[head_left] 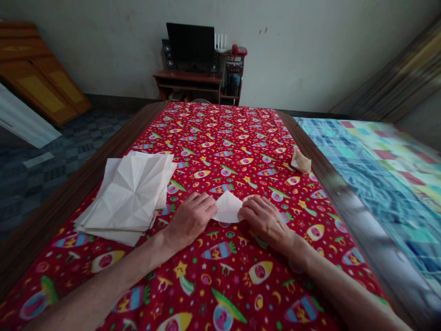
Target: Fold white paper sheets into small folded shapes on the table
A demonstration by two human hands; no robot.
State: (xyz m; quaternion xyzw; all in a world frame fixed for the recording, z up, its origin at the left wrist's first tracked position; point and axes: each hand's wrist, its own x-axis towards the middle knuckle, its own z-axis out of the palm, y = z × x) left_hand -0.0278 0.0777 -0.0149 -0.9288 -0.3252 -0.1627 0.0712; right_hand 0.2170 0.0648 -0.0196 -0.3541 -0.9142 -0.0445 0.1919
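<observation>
A small folded piece of white paper (228,208) lies on the red patterned cloth (220,151), roughly in the middle of the view. Its top comes to a blunt point. My left hand (197,212) grips its left corner with curled fingers. On the opposite side, my right hand (263,217) pinches the right corner. The fingertips cover both ends of the paper. To the left of my left hand rests a loose stack of white paper sheets (134,191); the top sheet shows creases running out from its centre.
A crumpled beige and white piece (302,162) sits near the table's right edge. Dark wooden borders (310,142) flank the cloth. Beyond the table stands a desk with a monitor (191,46). A bed with a checked cover (372,174) adjoins on the right.
</observation>
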